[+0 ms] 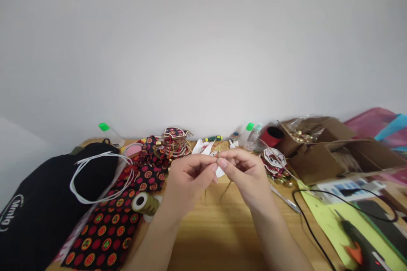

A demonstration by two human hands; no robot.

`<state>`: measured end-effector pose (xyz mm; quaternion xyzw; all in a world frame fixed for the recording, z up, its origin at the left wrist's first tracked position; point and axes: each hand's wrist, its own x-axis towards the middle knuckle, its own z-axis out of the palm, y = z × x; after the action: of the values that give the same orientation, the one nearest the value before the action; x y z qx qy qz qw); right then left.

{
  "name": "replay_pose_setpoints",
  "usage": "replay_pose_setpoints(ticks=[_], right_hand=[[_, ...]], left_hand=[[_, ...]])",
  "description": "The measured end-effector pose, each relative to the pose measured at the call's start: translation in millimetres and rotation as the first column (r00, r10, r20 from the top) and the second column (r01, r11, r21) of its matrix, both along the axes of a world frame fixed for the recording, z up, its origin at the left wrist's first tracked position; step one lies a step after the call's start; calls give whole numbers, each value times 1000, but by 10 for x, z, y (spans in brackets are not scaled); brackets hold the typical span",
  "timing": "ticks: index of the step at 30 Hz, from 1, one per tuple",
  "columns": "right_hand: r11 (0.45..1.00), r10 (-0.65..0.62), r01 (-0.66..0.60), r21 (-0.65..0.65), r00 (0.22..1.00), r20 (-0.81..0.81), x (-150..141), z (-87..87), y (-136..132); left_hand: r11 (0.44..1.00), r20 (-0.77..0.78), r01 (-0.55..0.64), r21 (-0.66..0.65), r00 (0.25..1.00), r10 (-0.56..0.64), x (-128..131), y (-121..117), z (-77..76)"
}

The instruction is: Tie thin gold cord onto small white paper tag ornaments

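My left hand (190, 178) and my right hand (246, 173) meet over the middle of the wooden table, fingertips nearly touching. Both pinch a thin olive-gold cord (225, 190), whose loose ends dangle below the fingers. The fingertips cover the part between them, so I cannot see whether it is knotted. Behind the hands lie white paper pieces (202, 147), partly hidden. Left of my left wrist, a spool of olive thread (145, 204) rests on its side. A silver pen-like tool (286, 200) lies to the right of my right wrist.
Patterned black-and-red fabric (104, 228), a black bag (60, 190) and a coil of white cord (74, 182) fill the left. At right are cardboard boxes (318, 165), octagonal ornaments (274, 159), and a hot glue gun (359, 237) with a black cable (307, 220) on yellow paper.
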<state>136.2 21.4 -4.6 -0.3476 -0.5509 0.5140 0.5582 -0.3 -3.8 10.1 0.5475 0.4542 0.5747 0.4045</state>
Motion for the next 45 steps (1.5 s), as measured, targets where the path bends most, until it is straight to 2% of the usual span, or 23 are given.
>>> replay_pose_setpoints(ticks=[3, 6, 11, 14, 16, 18, 20, 23, 29, 34, 38, 42, 45], right_hand=[[984, -128, 115, 136, 987, 93, -14, 1, -13], [925, -248, 182, 332, 954, 169, -13, -6, -34], [780, -406, 192, 595, 880, 248, 7, -30, -60], [744, -434, 174, 645, 860, 269, 16, -36, -66], [782, -406, 192, 593, 878, 251, 20, -32, -66], [863, -324, 193, 467, 921, 217, 28, -21, -61], [937, -203, 142, 320, 965, 165, 42, -9, -51], [988, -56, 45, 146, 996, 74, 66, 8, -29], [993, 102, -110, -51, 985, -139, 68, 41, 23], [968, 134, -180, -175, 960, -246, 49, 75, 41], [968, 132, -175, -178, 964, -231, 57, 82, 38], [973, 126, -164, -160, 967, -222, 75, 72, 31], [980, 102, -132, -148, 976, -195, 88, 71, 29]], left_hand=[[1000, 22, 19, 4, 1000, -19, -13, 10, -6], [999, 86, 50, -5, 995, -49, -15, 23, -36], [989, 231, 112, -93, 969, -88, -4, 56, -97], [978, 304, 156, -139, 947, -108, 5, 60, -97], [976, 322, 171, -135, 939, -120, 14, 50, -90], [978, 316, 173, -114, 940, -129, 26, 37, -86], [979, 308, 180, -100, 941, -141, 37, 28, -86], [971, 329, 215, -104, 929, -171, 41, 31, -83], [949, 398, 285, -138, 893, -211, 13, 45, -88], [920, 429, 330, -212, 877, -216, 21, 32, -75], [869, 468, 429, -246, 838, -281, 14, 24, -49], [810, 475, 548, -210, 781, -405, -23, 28, -72], [819, 381, 548, -172, 803, -458, -40, 27, -82]])
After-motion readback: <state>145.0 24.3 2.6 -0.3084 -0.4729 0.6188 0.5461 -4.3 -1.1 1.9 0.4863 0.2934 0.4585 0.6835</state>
